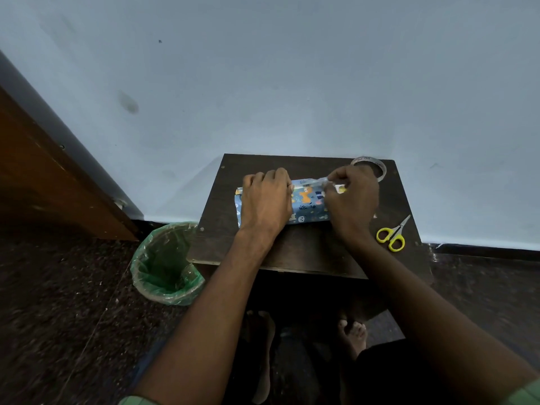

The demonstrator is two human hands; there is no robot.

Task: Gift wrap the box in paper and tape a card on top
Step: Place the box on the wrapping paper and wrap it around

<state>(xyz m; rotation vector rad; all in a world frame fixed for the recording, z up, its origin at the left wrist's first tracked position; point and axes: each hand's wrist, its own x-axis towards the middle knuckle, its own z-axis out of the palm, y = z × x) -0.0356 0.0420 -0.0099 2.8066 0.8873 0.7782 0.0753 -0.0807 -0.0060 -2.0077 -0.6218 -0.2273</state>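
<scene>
The box (306,204), already covered in blue animal-print wrapping paper, lies across the middle of the small dark table (292,247), which stands against the wall. The left hand (266,200) lies over its left half with fingers curled down over the far edge, pinning the paper. The right hand (350,197) pinches a strip of clear tape (317,181) stretched along the far top edge. To do this well, I would keep the strip taut, lay it down from one end, then rub it flat. The tape roll (369,166) sits just behind the right hand; yellow-handled scissors (393,235) lie well apart.
</scene>
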